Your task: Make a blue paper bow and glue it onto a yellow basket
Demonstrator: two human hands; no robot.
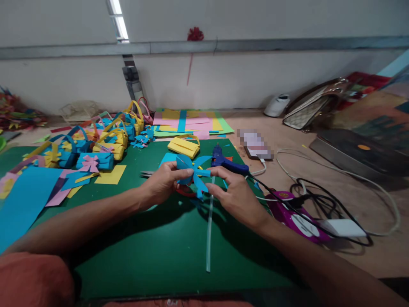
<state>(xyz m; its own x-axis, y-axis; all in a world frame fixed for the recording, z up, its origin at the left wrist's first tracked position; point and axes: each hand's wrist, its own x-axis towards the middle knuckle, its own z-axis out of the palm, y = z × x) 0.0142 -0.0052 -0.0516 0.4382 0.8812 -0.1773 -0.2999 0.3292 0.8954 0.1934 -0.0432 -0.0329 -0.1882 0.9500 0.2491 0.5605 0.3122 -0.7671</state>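
A blue paper bow with several pointed strips is held up above the green mat. My left hand pinches its left side, thumb on top. My right hand has thumb and forefinger at the strips on its right side. Beneath the bow lie scissors with red handles, partly hidden by my hands. A clear glue stick lies on the mat below my right hand. Just beyond, a small yellow paper bag stands near a blue glue gun.
Several finished paper bags with bows crowd the left, beside blue paper sheets. Stacked coloured sheets lie at the back. On the right are a charging phone, a purple power strip, tangled cables and a handbag.
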